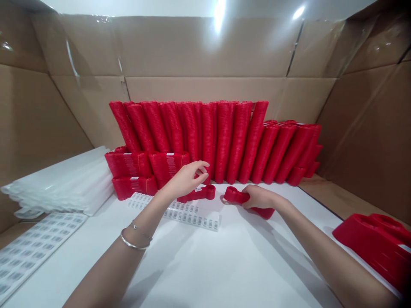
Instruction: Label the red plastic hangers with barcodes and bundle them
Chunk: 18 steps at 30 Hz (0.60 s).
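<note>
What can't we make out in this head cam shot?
Head view, all of it:
Print on the middle label sheet: too small to read.
Part of that sheet: hidden by the left wrist.
Middle of the held red piece: covered by the right hand.
Rest of the red stack at right: cut off by the picture's edge.

Workshop-type workstation (199, 269): cardboard walls (205, 51), barcode-label sheets (35, 246), massed identical red parts (223, 141).
</note>
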{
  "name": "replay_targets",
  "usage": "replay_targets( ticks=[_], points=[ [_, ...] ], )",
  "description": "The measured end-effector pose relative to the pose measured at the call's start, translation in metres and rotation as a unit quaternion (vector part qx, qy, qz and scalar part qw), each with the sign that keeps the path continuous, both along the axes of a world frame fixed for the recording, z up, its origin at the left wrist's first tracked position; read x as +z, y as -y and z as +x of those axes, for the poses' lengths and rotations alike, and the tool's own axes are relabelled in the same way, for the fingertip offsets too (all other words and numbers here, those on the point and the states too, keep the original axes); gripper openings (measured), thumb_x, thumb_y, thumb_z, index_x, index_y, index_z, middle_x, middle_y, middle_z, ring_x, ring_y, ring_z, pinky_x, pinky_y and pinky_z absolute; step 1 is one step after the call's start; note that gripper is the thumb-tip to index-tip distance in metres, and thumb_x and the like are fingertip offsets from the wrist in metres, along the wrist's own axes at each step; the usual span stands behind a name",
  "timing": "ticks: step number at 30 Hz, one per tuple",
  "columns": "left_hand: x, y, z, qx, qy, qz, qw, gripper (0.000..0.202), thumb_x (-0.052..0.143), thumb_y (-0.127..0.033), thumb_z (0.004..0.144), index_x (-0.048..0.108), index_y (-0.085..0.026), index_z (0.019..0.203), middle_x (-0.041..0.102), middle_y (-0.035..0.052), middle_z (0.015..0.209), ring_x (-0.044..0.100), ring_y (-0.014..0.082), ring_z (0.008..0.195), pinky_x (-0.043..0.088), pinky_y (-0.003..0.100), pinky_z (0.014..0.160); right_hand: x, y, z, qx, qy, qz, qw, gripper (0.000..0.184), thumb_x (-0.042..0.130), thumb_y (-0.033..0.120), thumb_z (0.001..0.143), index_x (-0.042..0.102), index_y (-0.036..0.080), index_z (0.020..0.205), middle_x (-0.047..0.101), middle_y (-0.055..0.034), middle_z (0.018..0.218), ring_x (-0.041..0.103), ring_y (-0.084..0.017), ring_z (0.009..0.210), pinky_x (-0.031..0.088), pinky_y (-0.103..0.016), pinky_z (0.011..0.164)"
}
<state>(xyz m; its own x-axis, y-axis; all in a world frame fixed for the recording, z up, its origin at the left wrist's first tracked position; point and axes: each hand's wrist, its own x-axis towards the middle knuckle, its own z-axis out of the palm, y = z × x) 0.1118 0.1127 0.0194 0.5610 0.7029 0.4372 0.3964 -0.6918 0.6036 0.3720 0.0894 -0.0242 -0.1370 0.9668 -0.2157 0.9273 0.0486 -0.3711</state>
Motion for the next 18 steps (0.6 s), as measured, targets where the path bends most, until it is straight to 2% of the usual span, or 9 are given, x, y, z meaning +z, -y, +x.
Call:
replay_targets(
  ticks=[4,7,9,12,14,15,18],
  points=[
    [-0.017,0.002,0.014,0.004,0.043,-0.041,0.998,0.035,0.049,-0.03,0.081,0.049,-0.017,0.114,0.058,0.0073,0.101,0.057,0.0156,0.087,0.047,0.031,0.082,0.02,0.011,0.0,0.025,-0.062,-0.007,0.998,0.014,0.055,0.028,0.063,0.058,0.016,0.068,0.052,0.0017,0.056,0.047,-0.012,0.05,0.03,-0.021,0.043],
    [-0.029,0.01,0.029,-0.023,0.067,-0.102,0.992,0.061,0.058,-0.036,0.075,0.034,-0.022,0.129,0.049,0.0113,0.12,0.054,0.0189,0.098,0.047,0.032,0.081,0.031,0.023,-0.015,0.056,-0.11,-0.011,0.992,0.022,0.055,0.035,0.066,0.06,0.016,0.074,0.051,0.0025,0.056,0.046,-0.011,0.05,0.031,-0.021,0.044],
    [-0.033,0.019,0.037,-0.043,0.087,-0.096,0.991,0.07,0.064,-0.036,0.071,0.031,-0.027,0.131,0.046,0.0099,0.124,0.051,0.0201,0.105,0.045,0.033,0.086,0.035,0.031,-0.03,0.086,-0.154,-0.011,0.984,0.023,0.055,0.037,0.069,0.06,0.016,0.077,0.052,0.0028,0.06,0.045,-0.01,0.052,0.032,-0.02,0.047],
    [-0.028,0.029,0.041,-0.045,0.13,-0.042,0.99,0.047,0.062,-0.033,0.073,0.049,-0.022,0.117,0.056,0.0063,0.111,0.052,0.0184,0.102,0.04,0.032,0.092,0.034,0.039,-0.052,0.121,-0.272,-0.016,0.954,0.024,0.057,0.039,0.07,0.058,0.015,0.073,0.051,0.0025,0.062,0.045,-0.01,0.055,0.034,-0.021,0.051],
    [-0.021,0.03,0.037,-0.046,0.147,-0.03,0.988,0.031,0.06,-0.031,0.074,0.058,-0.018,0.102,0.06,0.0052,0.102,0.055,0.0171,0.096,0.041,0.029,0.089,0.029,0.042,-0.059,0.118,-0.363,-0.043,0.923,0.027,0.058,0.041,0.071,0.058,0.015,0.077,0.055,0.0005,0.068,0.05,-0.012,0.061,0.039,-0.023,0.058],
    [-0.017,0.03,0.033,-0.051,0.151,-0.033,0.987,0.027,0.06,-0.031,0.074,0.059,-0.016,0.097,0.061,0.0049,0.099,0.056,0.0168,0.094,0.042,0.028,0.087,0.026,0.043,-0.059,0.119,-0.416,-0.072,0.899,0.03,0.057,0.043,0.072,0.058,0.015,0.082,0.058,-0.0014,0.074,0.053,-0.014,0.067,0.041,-0.024,0.063],
    [-0.006,0.027,0.019,-0.069,0.143,-0.057,0.986,0.026,0.061,-0.031,0.073,0.06,-0.015,0.093,0.062,0.0049,0.097,0.057,0.0172,0.09,0.044,0.027,0.083,0.014,0.048,-0.054,0.115,-0.569,-0.183,0.793,0.037,0.051,0.046,0.076,0.057,0.015,0.096,0.06,-0.0075,0.092,0.056,-0.019,0.082,0.042,-0.032,0.077]
  ],
)
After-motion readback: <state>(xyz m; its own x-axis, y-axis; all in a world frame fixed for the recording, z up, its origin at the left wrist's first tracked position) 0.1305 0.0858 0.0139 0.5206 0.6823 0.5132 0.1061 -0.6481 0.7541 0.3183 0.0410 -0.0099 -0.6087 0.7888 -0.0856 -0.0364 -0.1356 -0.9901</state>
